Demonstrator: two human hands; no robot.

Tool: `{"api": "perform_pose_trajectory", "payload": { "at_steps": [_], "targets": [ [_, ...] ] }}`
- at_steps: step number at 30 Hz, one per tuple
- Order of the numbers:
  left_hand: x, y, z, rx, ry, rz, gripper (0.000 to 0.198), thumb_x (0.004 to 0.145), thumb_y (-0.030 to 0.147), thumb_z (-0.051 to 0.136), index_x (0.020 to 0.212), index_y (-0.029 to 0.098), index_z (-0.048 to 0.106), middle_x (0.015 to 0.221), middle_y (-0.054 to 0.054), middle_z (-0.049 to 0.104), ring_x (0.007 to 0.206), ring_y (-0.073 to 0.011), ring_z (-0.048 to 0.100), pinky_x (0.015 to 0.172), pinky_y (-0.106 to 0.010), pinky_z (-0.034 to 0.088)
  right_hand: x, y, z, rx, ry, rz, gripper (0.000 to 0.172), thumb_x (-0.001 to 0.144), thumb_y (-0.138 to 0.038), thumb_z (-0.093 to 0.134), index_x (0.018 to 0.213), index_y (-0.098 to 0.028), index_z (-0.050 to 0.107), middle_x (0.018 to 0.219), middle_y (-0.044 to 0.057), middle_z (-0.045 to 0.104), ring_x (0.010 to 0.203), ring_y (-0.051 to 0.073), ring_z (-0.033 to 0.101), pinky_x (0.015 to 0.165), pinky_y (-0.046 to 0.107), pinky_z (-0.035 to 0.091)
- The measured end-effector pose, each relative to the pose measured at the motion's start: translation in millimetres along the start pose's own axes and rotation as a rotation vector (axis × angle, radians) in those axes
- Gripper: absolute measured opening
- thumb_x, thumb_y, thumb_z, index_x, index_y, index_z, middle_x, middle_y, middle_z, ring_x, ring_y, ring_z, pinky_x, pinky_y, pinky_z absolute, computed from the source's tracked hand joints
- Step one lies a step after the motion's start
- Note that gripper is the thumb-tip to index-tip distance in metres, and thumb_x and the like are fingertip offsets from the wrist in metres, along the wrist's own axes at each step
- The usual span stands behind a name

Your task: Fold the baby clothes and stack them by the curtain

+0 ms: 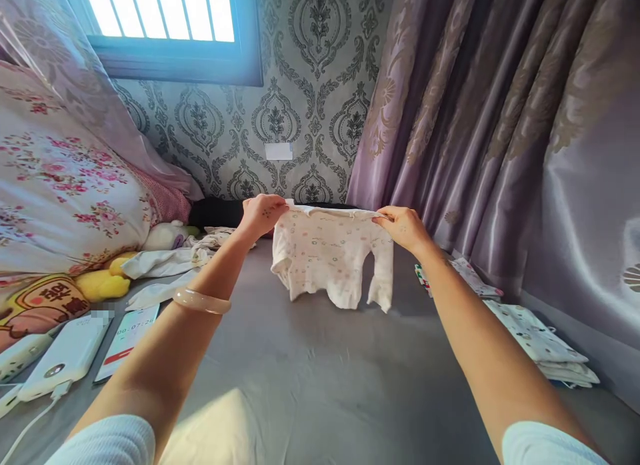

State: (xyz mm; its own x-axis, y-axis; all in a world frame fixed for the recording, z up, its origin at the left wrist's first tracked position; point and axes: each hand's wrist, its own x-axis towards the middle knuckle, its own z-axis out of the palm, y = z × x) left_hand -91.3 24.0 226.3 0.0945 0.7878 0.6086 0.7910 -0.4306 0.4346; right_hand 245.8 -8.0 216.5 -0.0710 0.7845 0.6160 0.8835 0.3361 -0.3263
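A small cream baby shirt [327,255] with a faint scattered print hangs stretched between my two hands, above the grey sheet [320,378]. Its upper edge is pulled nearly straight, and one sleeve dangles on the right. My left hand [265,215] pinches the upper left corner, thumb and fingers together. At the upper right corner, my right hand [404,226] grips the cloth the same way. Whether the lower hem touches the sheet I cannot tell.
Folded printed clothes [540,338] lie in a stack at the right by the curtain [450,105]. On the left are loose pale clothes [170,260], a yellow plush toy [105,282], a phone [127,342] and a white power bank [67,355] with a cable. A patterned wall [320,118] stands behind.
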Motion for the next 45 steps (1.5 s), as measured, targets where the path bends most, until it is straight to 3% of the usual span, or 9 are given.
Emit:
{"api": "perform_pose_trajectory", "payload": {
  "at_steps": [8, 14, 18, 24, 27, 30, 34, 40, 45],
  "targets": [
    [-6, 11, -0.3, -0.194, 0.108, 0.034, 0.031, 0.080, 0.039, 0.049, 0.092, 0.017, 0.068, 0.065, 0.001, 0.058, 0.062, -0.0132, 0.049, 0.059, -0.023, 0.037, -8, -14, -16, 0.010, 0.105, -0.016, 0.029, 0.089, -0.031, 0.048, 0.100, -0.017, 0.070, 0.083, 0.008, 0.072, 0.075, 0.021, 0.063, 0.069, 0.029, 0.044],
    [-21, 27, -14.9, -0.143, 0.189, 0.110, 0.029, 0.088, 0.037, 0.045, 0.097, 0.019, 0.066, 0.065, 0.001, 0.051, 0.062, -0.0130, 0.048, 0.060, -0.022, 0.038, -20, -24, -27, -0.027, 0.209, -0.031, 0.033, 0.094, -0.034, 0.042, 0.112, -0.017, 0.065, 0.101, 0.011, 0.072, 0.089, 0.024, 0.064, 0.075, 0.032, 0.045],
    [-44, 32, -33.3, 0.017, 0.328, 0.236, 0.031, 0.093, 0.036, 0.043, 0.104, 0.020, 0.067, 0.086, -0.004, 0.059, 0.075, -0.0148, 0.053, 0.068, -0.024, 0.041, -41, -28, -40, -0.104, 0.282, -0.120, 0.036, 0.096, -0.043, 0.043, 0.110, -0.019, 0.066, 0.106, 0.011, 0.071, 0.095, 0.025, 0.064, 0.079, 0.032, 0.045],
    [-85, 39, -80.1, 0.140, 0.394, 0.343, 0.032, 0.095, 0.039, 0.046, 0.115, 0.024, 0.067, 0.090, -0.004, 0.058, 0.076, -0.0139, 0.055, 0.068, -0.025, 0.040, -76, -48, -79, -0.118, 0.265, -0.147, 0.043, 0.093, -0.057, 0.048, 0.106, -0.023, 0.069, 0.089, 0.005, 0.072, 0.077, 0.021, 0.063, 0.069, 0.029, 0.042],
    [-90, 46, -104.4, 0.213, 0.438, 0.404, 0.033, 0.096, 0.039, 0.045, 0.116, 0.025, 0.067, 0.091, -0.004, 0.058, 0.075, -0.0133, 0.053, 0.068, -0.027, 0.040, -81, -65, -98, -0.074, 0.246, -0.163, 0.042, 0.091, -0.058, 0.052, 0.104, -0.023, 0.071, 0.078, 0.003, 0.069, 0.066, 0.017, 0.058, 0.063, 0.028, 0.040],
    [-85, 43, -112.7, 0.249, 0.388, 0.445, 0.036, 0.097, 0.041, 0.042, 0.116, 0.024, 0.067, 0.091, -0.004, 0.057, 0.077, -0.0136, 0.053, 0.069, -0.028, 0.040, -76, -70, -101, -0.030, 0.182, -0.157, 0.043, 0.089, -0.059, 0.054, 0.103, -0.022, 0.072, 0.071, 0.002, 0.066, 0.062, 0.016, 0.053, 0.060, 0.028, 0.038],
    [-79, 9, -80.0, 0.276, 0.181, 0.408, 0.037, 0.097, 0.041, 0.040, 0.114, 0.025, 0.067, 0.092, -0.004, 0.059, 0.079, -0.0153, 0.057, 0.066, -0.026, 0.040, -68, -49, -68, -0.008, 0.000, -0.093, 0.044, 0.088, -0.060, 0.054, 0.101, -0.023, 0.073, 0.070, 0.000, 0.065, 0.062, 0.015, 0.055, 0.058, 0.026, 0.037],
    [-98, -61, 31.6, 0.272, -0.219, 0.186, 0.039, 0.097, 0.043, 0.035, 0.114, 0.026, 0.066, 0.105, -0.006, 0.063, 0.092, -0.0190, 0.062, 0.072, -0.025, 0.043, -79, 0, 30, -0.083, -0.323, 0.055, 0.039, 0.089, -0.054, 0.052, 0.102, -0.024, 0.073, 0.083, 0.002, 0.072, 0.076, 0.018, 0.064, 0.063, 0.025, 0.039],
    [-111, -80, 94.2, 0.214, -0.353, 0.043, 0.039, 0.098, 0.041, 0.031, 0.108, 0.024, 0.065, 0.104, -0.007, 0.063, 0.093, -0.0201, 0.062, 0.070, -0.026, 0.043, -90, 22, 86, -0.201, -0.496, 0.180, 0.040, 0.093, -0.051, 0.047, 0.115, -0.026, 0.068, 0.100, 0.008, 0.074, 0.093, 0.024, 0.066, 0.070, 0.027, 0.041]
  ]
}}
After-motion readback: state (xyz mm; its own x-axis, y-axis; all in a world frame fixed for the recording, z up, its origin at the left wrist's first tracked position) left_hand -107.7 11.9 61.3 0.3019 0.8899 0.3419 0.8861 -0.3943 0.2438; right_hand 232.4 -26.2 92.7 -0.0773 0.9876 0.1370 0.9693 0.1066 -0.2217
